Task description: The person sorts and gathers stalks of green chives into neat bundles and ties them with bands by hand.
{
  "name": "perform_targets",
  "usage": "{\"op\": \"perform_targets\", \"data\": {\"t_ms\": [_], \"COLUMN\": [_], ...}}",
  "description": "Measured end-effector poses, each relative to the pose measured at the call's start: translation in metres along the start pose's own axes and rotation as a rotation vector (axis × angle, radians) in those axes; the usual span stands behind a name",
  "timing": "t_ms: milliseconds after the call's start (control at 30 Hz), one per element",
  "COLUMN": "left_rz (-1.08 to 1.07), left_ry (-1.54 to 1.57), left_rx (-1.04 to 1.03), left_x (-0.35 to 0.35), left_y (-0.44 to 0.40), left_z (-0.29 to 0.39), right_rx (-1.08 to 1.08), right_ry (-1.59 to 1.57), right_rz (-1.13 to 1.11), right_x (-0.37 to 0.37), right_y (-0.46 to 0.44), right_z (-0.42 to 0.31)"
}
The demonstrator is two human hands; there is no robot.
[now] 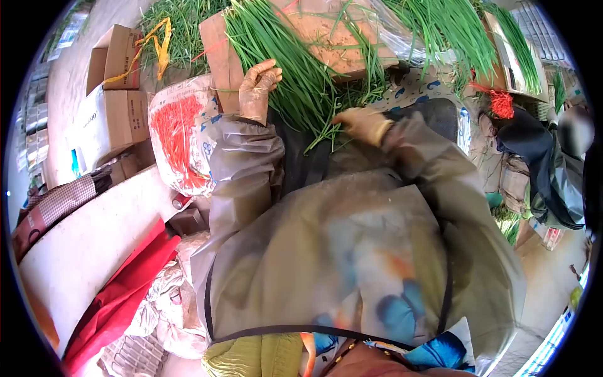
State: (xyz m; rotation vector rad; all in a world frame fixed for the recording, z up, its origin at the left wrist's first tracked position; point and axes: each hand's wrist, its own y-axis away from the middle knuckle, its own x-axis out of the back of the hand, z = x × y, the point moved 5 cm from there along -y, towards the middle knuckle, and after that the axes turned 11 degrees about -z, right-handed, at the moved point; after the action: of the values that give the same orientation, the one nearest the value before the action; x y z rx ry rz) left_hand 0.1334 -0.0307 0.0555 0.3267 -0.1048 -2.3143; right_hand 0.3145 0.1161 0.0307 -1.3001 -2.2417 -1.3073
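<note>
A thick bunch of long green chives (286,69) lies slanting across a wooden board (223,63) and over my lap. My left hand (255,91), in a tan-stained glove, is at the bunch's left side. Its fingers are half curled and slightly apart at the edge of the leaves, with nothing visible in the palm. At the lower end of the bunch, my right hand (363,125) is closed, its fingertips pinching the ends of some stalks. Loose chive stalks (370,56) hang over the board to the right.
Red ties (176,141) lie on a sack to the left, near cardboard boxes (129,116). More chives (440,31) are heaped at the upper right, above another red bundle of ties (500,103). A red cloth (122,295) lies at lower left. Another person (553,163) is at the right edge.
</note>
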Motion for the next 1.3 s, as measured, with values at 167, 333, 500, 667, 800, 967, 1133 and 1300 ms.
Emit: {"op": "perform_targets", "data": {"t_ms": [167,333,500,667,800,967,1133,1300], "left_rz": [0.019,0.045,0.037,-0.420,-0.584,-0.332,-0.459,-0.086], "left_ry": [0.048,0.079,0.038,-0.151,0.296,0.485,-0.694,-0.807], "left_rx": [0.018,0.020,0.033,-0.240,-0.035,0.182,0.182,-0.297], "left_x": [0.000,0.002,-0.015,-0.104,-0.165,-0.155,-0.137,-0.118], "left_y": [0.009,0.026,0.021,0.023,0.027,0.026,0.011,0.007], "left_z": [0.000,0.002,0.011,0.048,0.025,-0.013,-0.041,0.010], "right_rx": [-0.017,-0.071,-0.100,0.113,0.080,0.066,-0.177,0.057], "right_ry": [0.497,-0.152,-1.088,-1.325,-1.168,-1.100,-0.129,-0.601], "right_rz": [-0.278,0.036,0.406,0.253,0.326,0.548,0.912,0.424], "right_x": [-0.083,0.019,0.127,0.140,0.128,0.124,0.169,0.167], "right_y": [-0.054,0.016,0.096,0.090,0.067,0.058,0.077,0.044], "right_z": [-0.023,0.022,0.064,0.032,-0.008,0.009,0.037,0.033]}}
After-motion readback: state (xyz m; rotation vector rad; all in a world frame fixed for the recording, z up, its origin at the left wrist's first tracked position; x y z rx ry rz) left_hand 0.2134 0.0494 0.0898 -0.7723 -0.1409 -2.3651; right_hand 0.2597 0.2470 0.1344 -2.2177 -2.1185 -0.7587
